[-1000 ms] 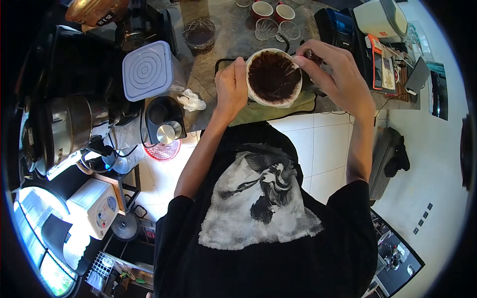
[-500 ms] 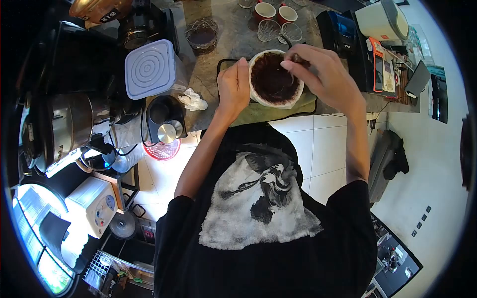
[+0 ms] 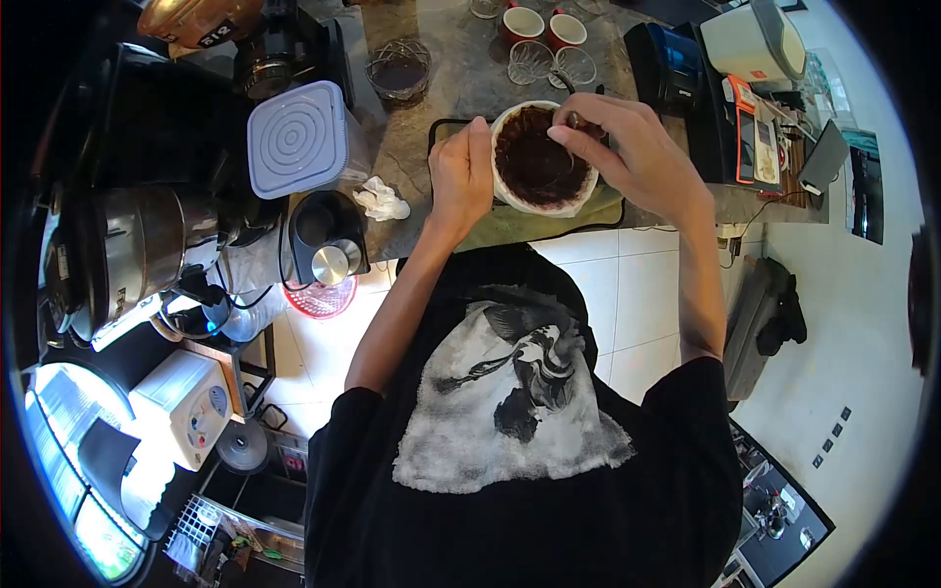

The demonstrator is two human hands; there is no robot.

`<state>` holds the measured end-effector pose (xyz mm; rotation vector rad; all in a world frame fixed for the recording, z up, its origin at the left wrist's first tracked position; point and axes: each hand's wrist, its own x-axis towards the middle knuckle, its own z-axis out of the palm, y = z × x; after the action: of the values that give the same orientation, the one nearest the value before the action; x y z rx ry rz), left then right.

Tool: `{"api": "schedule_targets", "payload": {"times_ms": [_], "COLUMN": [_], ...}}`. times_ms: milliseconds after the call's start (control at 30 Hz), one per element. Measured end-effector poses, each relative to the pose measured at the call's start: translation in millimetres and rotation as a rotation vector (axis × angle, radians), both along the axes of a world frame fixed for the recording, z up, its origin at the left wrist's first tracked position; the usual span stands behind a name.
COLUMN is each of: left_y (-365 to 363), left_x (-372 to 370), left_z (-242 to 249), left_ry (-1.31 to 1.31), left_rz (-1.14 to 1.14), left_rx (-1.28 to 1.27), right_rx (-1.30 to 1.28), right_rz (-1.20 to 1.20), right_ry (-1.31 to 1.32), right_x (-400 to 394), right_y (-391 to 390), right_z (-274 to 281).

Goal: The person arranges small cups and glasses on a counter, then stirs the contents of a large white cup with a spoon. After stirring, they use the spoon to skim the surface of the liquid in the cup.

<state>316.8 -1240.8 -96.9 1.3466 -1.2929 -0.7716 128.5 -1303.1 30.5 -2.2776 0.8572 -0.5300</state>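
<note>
A white bowl (image 3: 547, 209) with dark brown contents (image 3: 539, 167) stands at the counter's front edge, brown smears round its inner wall. My left hand (image 3: 463, 171) is closed on the bowl's left side, thumb up near the rim. Over the right part of the bowl, my right hand (image 3: 627, 147) pinches a thin metal spoon (image 3: 572, 155), its lower end down in the brown contents. Fingers hide part of the spoon, and its tip cannot be seen. Beneath the bowl lies a green cloth or mat (image 3: 490, 227) with a dark edge.
Behind the bowl are clear glasses (image 3: 530, 63) and red cups (image 3: 522, 24). To the left stand a lidded plastic container (image 3: 297, 139), a crumpled tissue (image 3: 380, 199), a small black device (image 3: 326, 235) and a dark-filled glass bowl (image 3: 398, 71). A black printer-like box (image 3: 665, 64) sits right.
My right hand has shifted slightly left and down, carrying the spoon within the bowl. The bowl has moved very little, and my left hand keeps its hold.
</note>
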Motion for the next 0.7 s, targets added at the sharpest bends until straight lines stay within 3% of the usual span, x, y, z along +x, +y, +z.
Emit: {"api": "schedule_targets", "payload": {"times_ms": [300, 467, 700], "left_y": [-0.2, -0.2, 0.4], "left_x": [-0.2, 0.0, -1.3], "left_z": [-0.7, -2.1, -1.2], "left_ry": [-0.021, 0.004, 0.006], "left_rz": [0.001, -0.016, 0.008], "left_rx": [-0.009, 0.000, -0.001], "right_rx": [0.065, -0.073, 0.005], "right_rz": [-0.083, 0.024, -0.033], "right_ry": [-0.009, -0.035, -0.023], "right_x": [-5.7, 3.0, -6.3], "right_y": [-3.2, -1.7, -2.1], "right_z": [12.0, -6.8, 22.6]}}
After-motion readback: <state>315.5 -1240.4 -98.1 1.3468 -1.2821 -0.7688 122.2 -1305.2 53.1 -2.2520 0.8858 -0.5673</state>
